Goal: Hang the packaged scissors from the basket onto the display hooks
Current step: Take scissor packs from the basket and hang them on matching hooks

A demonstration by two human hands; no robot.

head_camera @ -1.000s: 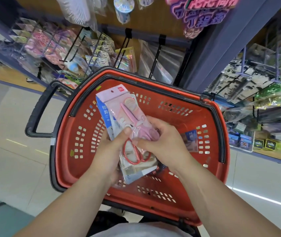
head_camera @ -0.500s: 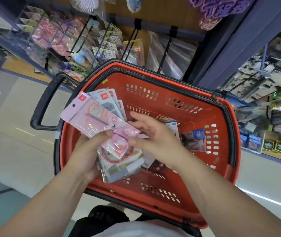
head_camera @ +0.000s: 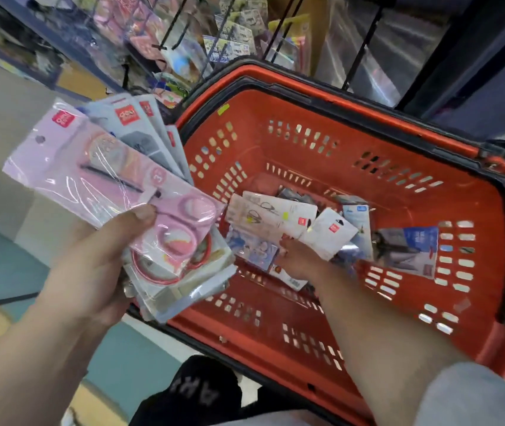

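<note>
My left hand grips a fanned stack of packaged scissors just left of the red basket; the top pack is pink, with red-handled scissors beneath it. My thumb presses on the pink pack. My right hand reaches down into the basket among several loose scissor packs; its fingers are hidden under the packs. Black display hooks with hanging goods stand behind the basket.
A dark shelf upright rises at the back right. Racks of hanging stationery fill the upper left. The basket's black rim faces me. A dark shoe and pale floor lie below.
My left hand has carried the stack out to the left of the basket. My right hand has let go of it and dropped into the basket among the loose packs.
</note>
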